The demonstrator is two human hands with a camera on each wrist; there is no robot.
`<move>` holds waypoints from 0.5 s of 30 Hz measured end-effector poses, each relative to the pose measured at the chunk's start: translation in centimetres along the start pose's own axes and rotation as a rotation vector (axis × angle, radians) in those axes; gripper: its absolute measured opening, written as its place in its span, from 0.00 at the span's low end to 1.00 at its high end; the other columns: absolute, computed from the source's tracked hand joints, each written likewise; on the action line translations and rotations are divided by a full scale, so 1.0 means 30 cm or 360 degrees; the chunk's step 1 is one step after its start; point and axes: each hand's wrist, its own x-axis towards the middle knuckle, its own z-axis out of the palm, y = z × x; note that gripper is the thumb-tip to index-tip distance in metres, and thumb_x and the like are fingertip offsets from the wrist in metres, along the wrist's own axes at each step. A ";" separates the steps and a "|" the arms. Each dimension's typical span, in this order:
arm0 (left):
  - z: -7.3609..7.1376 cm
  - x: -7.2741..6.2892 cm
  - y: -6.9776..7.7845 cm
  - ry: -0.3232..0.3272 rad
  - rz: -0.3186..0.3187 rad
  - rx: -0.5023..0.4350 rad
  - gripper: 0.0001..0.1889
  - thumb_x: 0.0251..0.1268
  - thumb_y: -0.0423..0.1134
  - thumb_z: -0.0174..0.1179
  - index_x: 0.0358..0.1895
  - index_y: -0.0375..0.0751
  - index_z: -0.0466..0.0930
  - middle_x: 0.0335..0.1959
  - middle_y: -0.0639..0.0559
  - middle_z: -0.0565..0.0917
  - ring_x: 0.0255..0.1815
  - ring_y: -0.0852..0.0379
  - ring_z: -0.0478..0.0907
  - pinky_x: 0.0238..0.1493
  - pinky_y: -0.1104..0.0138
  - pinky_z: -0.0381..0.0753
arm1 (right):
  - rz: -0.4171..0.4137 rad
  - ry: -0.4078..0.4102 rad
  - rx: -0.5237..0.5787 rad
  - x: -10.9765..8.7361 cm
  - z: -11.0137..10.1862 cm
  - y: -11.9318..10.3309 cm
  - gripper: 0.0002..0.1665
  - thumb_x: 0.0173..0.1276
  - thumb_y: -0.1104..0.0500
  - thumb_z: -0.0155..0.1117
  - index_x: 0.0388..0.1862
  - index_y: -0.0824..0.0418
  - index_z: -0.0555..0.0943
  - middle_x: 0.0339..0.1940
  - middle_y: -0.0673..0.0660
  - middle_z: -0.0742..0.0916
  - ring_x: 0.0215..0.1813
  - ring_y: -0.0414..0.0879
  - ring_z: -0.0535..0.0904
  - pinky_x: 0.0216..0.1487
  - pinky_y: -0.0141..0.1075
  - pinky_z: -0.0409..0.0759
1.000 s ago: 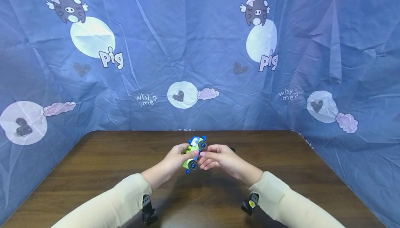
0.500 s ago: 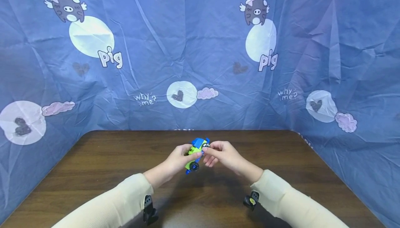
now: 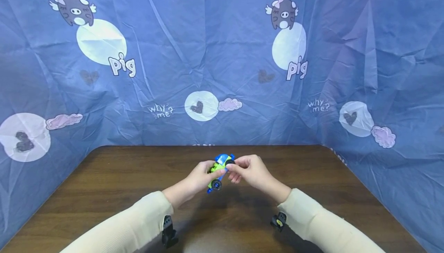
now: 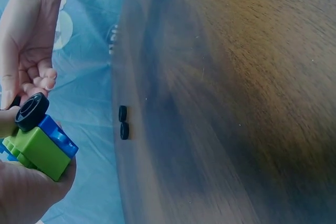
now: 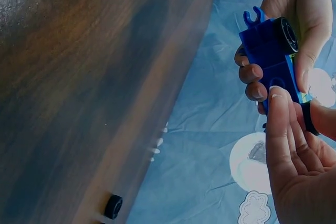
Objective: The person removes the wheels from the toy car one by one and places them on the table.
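Observation:
A small green and blue toy car (image 3: 221, 161) is held above the table by my left hand (image 3: 197, 177), its thumb across the near side. My right hand (image 3: 254, 172) pinches the black wheel (image 5: 312, 118) at the car's far end between thumb and fingers. Another black wheel (image 3: 216, 184) shows at the near end. In the right wrist view the blue underside (image 5: 268, 51) faces the camera, with a clip-shaped blue hook (image 5: 254, 17) at one end. The left wrist view shows the green body (image 4: 42, 153) lying in the left palm.
Two loose black tyres (image 4: 123, 121) stand close together near the far edge of the brown wooden table (image 3: 121, 179); the right hand hides them in the head view. A blue printed curtain (image 3: 208, 52) hangs behind the table. Small black devices (image 3: 169, 231) sit at both sleeves.
The toy car has shifted slightly right and turned in my left hand. My right fingers have gone from beside the car's side to a pinch on its far wheel.

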 end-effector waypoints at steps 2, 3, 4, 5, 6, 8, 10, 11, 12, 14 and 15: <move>0.003 0.002 -0.003 0.0011 0.0005 -0.0002 0.14 0.69 0.40 0.58 0.41 0.29 0.76 0.29 0.49 0.78 0.30 0.59 0.75 0.34 0.68 0.75 | -0.0001 0.0007 -0.0008 0.002 0.001 0.002 0.15 0.67 0.62 0.64 0.33 0.77 0.83 0.23 0.70 0.86 0.23 0.56 0.84 0.30 0.52 0.83; 0.004 0.003 -0.003 0.0019 0.0012 0.0006 0.13 0.69 0.40 0.58 0.40 0.29 0.77 0.29 0.49 0.78 0.30 0.60 0.74 0.34 0.69 0.75 | 0.0002 0.0012 -0.0012 0.003 0.002 0.003 0.15 0.67 0.62 0.64 0.33 0.77 0.83 0.24 0.70 0.86 0.24 0.56 0.84 0.31 0.52 0.83; 0.005 0.003 -0.003 0.0024 0.0018 0.0009 0.13 0.69 0.40 0.58 0.40 0.29 0.77 0.29 0.49 0.78 0.30 0.60 0.74 0.34 0.69 0.75 | 0.0002 0.0016 -0.0015 0.004 0.002 0.005 0.15 0.67 0.63 0.64 0.33 0.78 0.83 0.24 0.70 0.86 0.24 0.56 0.84 0.31 0.52 0.83; 0.006 0.003 -0.003 0.0031 0.0025 0.0015 0.13 0.69 0.40 0.58 0.40 0.29 0.77 0.29 0.49 0.78 0.30 0.59 0.74 0.34 0.69 0.75 | 0.0002 0.0019 -0.0018 0.005 0.003 0.005 0.15 0.67 0.63 0.64 0.33 0.79 0.83 0.24 0.71 0.86 0.24 0.56 0.84 0.31 0.53 0.83; 0.007 0.003 -0.002 0.0038 0.0031 0.0021 0.13 0.68 0.39 0.58 0.40 0.29 0.77 0.29 0.50 0.78 0.30 0.59 0.74 0.34 0.68 0.75 | 0.0002 0.0022 -0.0021 0.006 0.003 0.006 0.15 0.67 0.63 0.64 0.33 0.79 0.82 0.24 0.71 0.86 0.24 0.57 0.84 0.32 0.53 0.83; 0.009 0.002 0.001 0.0045 0.0036 0.0031 0.13 0.68 0.39 0.58 0.40 0.29 0.77 0.29 0.50 0.77 0.30 0.60 0.73 0.34 0.68 0.74 | -0.0007 0.0029 -0.0032 0.006 0.003 0.006 0.15 0.67 0.63 0.64 0.34 0.79 0.82 0.24 0.71 0.86 0.24 0.57 0.84 0.32 0.53 0.83; 0.011 0.001 0.005 0.0045 0.0030 0.0031 0.13 0.69 0.39 0.58 0.41 0.29 0.76 0.29 0.50 0.77 0.30 0.59 0.73 0.34 0.69 0.74 | -0.0019 0.0039 -0.0052 0.005 0.002 0.003 0.15 0.66 0.63 0.65 0.33 0.78 0.83 0.24 0.70 0.86 0.24 0.56 0.84 0.31 0.50 0.84; 0.012 0.000 0.008 0.0046 0.0027 0.0033 0.13 0.69 0.39 0.58 0.41 0.29 0.76 0.29 0.50 0.77 0.30 0.59 0.73 0.34 0.69 0.74 | -0.0026 0.0044 -0.0063 0.005 0.001 0.002 0.15 0.66 0.63 0.65 0.33 0.78 0.83 0.24 0.69 0.87 0.24 0.55 0.84 0.30 0.49 0.84; 0.013 -0.001 0.010 0.0045 0.0024 0.0034 0.13 0.69 0.39 0.58 0.41 0.29 0.76 0.29 0.49 0.77 0.30 0.59 0.73 0.34 0.69 0.74 | -0.0033 0.0047 -0.0070 0.005 0.000 0.002 0.15 0.66 0.63 0.65 0.33 0.78 0.83 0.23 0.69 0.87 0.24 0.55 0.84 0.30 0.47 0.84; 0.015 -0.002 0.013 0.0043 0.0017 0.0037 0.13 0.69 0.39 0.58 0.41 0.29 0.76 0.29 0.50 0.76 0.30 0.59 0.73 0.33 0.69 0.74 | -0.0042 0.0050 -0.0082 0.004 -0.001 0.001 0.14 0.66 0.63 0.65 0.33 0.77 0.83 0.23 0.69 0.87 0.24 0.55 0.84 0.29 0.45 0.84; 0.016 -0.002 0.013 0.0046 0.0018 0.0041 0.13 0.69 0.39 0.58 0.41 0.29 0.76 0.29 0.50 0.76 0.30 0.59 0.73 0.33 0.69 0.74 | -0.0047 0.0051 -0.0084 0.004 -0.002 0.000 0.14 0.66 0.63 0.65 0.33 0.77 0.83 0.23 0.69 0.87 0.24 0.56 0.84 0.29 0.45 0.84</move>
